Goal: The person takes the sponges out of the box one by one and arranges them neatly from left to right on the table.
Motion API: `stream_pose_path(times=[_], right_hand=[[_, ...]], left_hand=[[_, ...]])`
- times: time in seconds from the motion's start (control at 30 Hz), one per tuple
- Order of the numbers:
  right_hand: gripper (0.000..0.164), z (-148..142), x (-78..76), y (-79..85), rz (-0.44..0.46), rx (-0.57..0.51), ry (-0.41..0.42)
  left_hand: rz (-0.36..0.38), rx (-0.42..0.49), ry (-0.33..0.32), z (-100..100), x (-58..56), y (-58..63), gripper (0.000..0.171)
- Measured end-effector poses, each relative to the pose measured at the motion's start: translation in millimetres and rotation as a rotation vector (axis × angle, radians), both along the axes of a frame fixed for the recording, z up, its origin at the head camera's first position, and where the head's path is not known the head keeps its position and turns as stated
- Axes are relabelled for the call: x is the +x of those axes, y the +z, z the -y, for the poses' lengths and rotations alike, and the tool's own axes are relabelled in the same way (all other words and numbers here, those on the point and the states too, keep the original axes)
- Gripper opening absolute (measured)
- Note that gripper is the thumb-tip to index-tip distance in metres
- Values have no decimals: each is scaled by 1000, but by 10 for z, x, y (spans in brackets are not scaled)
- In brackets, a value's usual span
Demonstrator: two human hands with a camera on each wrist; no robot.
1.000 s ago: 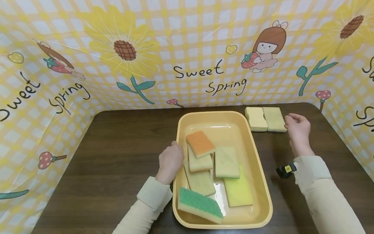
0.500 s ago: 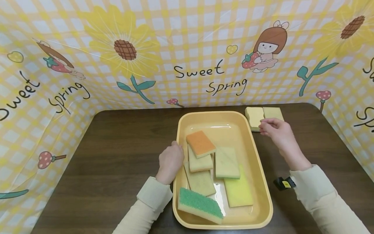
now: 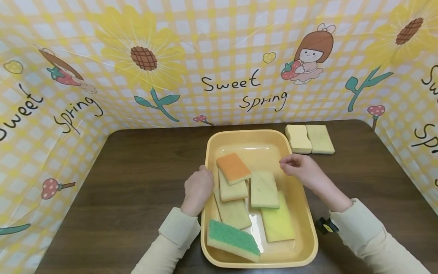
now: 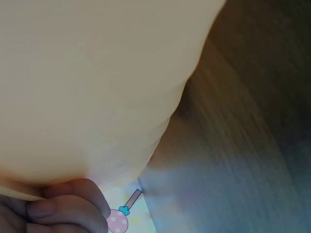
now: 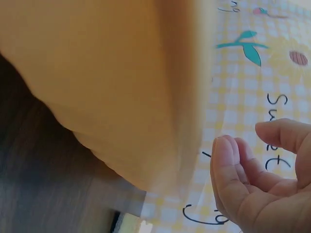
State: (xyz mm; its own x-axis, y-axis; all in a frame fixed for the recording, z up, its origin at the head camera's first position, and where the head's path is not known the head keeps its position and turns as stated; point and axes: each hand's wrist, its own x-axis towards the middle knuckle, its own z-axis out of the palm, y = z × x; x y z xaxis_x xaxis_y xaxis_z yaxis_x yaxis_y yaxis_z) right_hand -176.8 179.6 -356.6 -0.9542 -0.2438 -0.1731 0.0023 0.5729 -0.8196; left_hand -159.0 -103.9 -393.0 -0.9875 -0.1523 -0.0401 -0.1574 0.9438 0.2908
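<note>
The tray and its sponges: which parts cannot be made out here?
Head: part of the yellow sponge, under a pale sponge.
Head: part of another pale sponge, under the orange sponge.
Left wrist: inside of the tray, behind its wall.
Right wrist: the tray's rim, blurred.

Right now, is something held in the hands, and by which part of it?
The left hand grips the tray by the rim of its left long side. The right hand holds nothing.

Behind a dark, apparently wooden table (image 3: 150, 171) hangs a yellow-checked backdrop (image 3: 212, 49) printed with sunflowers (image 3: 143, 58).
</note>
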Motion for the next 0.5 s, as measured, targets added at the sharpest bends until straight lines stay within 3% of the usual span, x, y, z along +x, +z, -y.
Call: stream_pose_path(times=[0.17,0.5], right_hand=[[28,69,65,-23,-21,83,16],[27,179,205,-109,12,100,58]], left_hand=[[-10,-1,-1,3,-2,-6,28],[-12,-3,-2,2,-5,-13,29]])
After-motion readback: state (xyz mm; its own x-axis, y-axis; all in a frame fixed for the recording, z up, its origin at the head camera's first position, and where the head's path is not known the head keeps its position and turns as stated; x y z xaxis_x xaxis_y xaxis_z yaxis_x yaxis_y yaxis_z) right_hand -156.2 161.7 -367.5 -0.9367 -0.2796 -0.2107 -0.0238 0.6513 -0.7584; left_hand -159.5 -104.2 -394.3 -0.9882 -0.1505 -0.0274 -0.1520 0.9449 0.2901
